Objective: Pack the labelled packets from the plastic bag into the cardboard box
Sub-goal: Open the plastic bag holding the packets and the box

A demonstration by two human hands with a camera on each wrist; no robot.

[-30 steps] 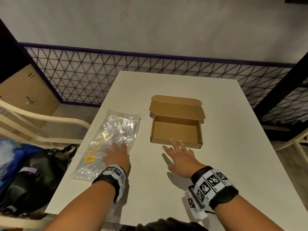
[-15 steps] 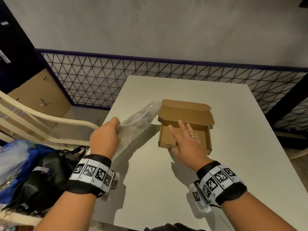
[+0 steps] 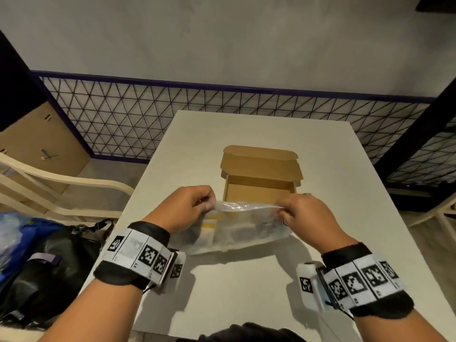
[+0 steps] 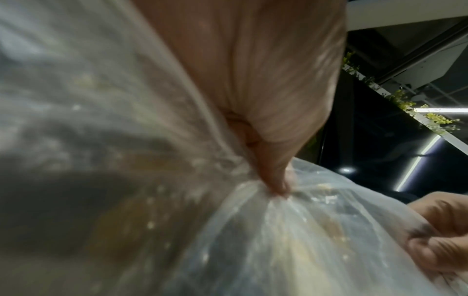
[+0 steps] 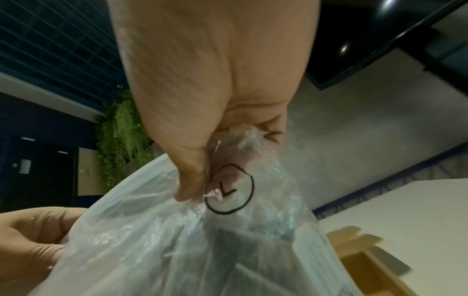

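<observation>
My left hand (image 3: 183,208) and right hand (image 3: 304,213) now pinch the clear crinkled plastic bag (image 3: 237,225), lifted off the white table (image 3: 246,280). I can open it next; the open brown cardboard box (image 3: 259,178) sits empty.

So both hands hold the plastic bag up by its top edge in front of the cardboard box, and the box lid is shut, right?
Not quite: the cardboard box lid is open, folded back, as the head view shows. Left hand and right hand do hold the plastic bag by its top edge.
</observation>
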